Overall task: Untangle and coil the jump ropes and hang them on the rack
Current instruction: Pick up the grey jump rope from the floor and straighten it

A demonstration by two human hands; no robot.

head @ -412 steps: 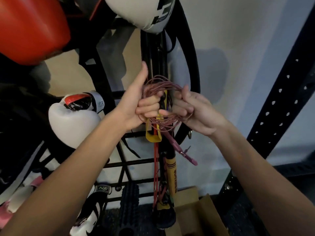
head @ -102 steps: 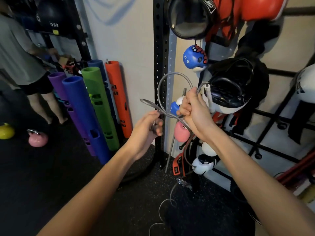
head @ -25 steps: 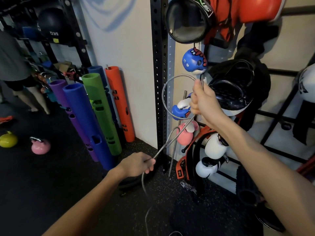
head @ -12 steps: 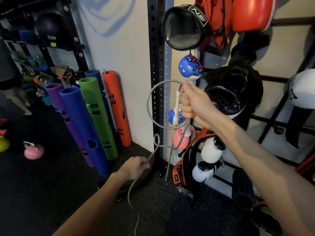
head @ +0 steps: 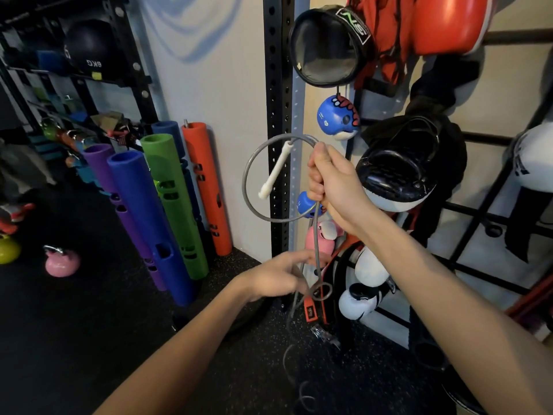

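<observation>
At 12 o'clock before the rack (head: 276, 85) | right hand (head: 332, 187) is gripping the grey jump rope (head: 246, 178) in one loop, white handle (head: 273, 169) dangling inside, tail trailing toward 6 | left hand (head: 275, 280): blurred at the tail, cannot tell its grip | advice: be feeding slack upward in matching loops | versus earlier: left hand is rising.

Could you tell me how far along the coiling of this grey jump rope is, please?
One loop of the grey jump rope is formed, held in the right hand with its white handle dangling. The left hand holds the hanging strand. Left: the slack on the floor to coil, then hanging it up.
</observation>
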